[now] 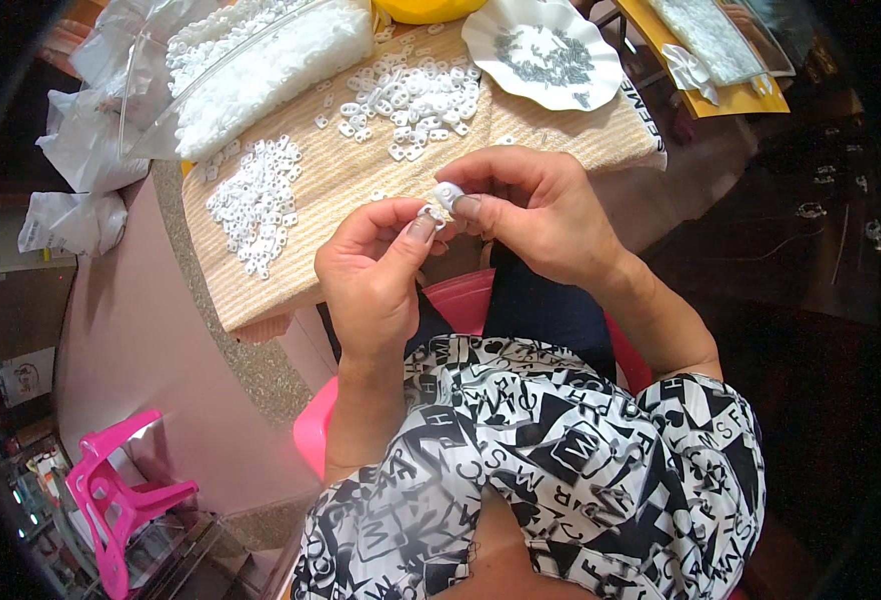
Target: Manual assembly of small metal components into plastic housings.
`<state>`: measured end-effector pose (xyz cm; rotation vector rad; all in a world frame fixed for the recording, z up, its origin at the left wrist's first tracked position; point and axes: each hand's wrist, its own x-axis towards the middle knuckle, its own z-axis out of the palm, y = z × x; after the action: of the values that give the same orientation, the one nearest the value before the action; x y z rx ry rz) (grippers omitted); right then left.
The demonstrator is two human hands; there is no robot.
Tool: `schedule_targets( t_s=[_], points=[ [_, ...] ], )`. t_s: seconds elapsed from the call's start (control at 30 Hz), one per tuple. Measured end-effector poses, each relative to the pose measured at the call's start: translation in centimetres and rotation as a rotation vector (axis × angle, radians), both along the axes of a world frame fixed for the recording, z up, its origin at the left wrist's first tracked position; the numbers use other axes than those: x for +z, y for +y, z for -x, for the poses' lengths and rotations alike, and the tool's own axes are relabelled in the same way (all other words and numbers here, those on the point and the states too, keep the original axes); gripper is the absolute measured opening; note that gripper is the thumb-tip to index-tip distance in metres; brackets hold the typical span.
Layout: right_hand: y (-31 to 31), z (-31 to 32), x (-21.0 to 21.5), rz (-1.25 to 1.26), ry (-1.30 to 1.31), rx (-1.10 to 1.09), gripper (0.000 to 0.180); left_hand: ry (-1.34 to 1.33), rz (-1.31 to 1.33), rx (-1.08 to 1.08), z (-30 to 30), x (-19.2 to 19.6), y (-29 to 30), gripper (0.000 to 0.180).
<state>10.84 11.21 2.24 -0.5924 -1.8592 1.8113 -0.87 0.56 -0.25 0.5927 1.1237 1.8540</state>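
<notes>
My left hand point(373, 262) pinches a small white plastic piece point(434, 214) between thumb and forefinger. Just above and right of it, my right hand point(549, 218) grips another small white plastic piece point(448, 192), rounded in shape, by thumb and fingertips. The two pieces are close together; whether they touch I cannot tell. Both hands are over the near edge of a table with a beige striped cloth point(331, 215). A loose pile of white pieces with holes point(257, 205) lies left of my hands, and a second pile of white pieces point(416, 98) lies beyond them.
A clear bag full of white pieces point(271, 75) lies at the back left. A white wavy-rimmed plate point(601, 82) holds small grey metal parts. A yellow container point(429, 8) stands behind. At right is a yellow envelope point(706, 103); a pink stool point(111, 490) is at lower left.
</notes>
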Motion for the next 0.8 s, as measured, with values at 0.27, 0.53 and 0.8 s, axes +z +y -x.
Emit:
schedule_targets(
  t_s=[0.27, 0.53, 0.8],
  points=[
    [1.0, -0.3, 0.7, 0.178, -0.011, -0.014, 0.021, -0.083, -0.043, 0.033, -0.2, 0.1, 0.4, 0.015],
    [-0.2, 0.0, 0.4, -0.469, -0.004, -0.09, 0.016, 0.022, -0.02, -0.022, -0.7, -0.5, 1.1, 0.017],
    [-0.3, 0.3, -0.6, -0.292, -0.024, -0.136, 0.015, 0.169, 0.053, 0.008, -0.4, -1.6, 1.3, 0.011]
  ],
)
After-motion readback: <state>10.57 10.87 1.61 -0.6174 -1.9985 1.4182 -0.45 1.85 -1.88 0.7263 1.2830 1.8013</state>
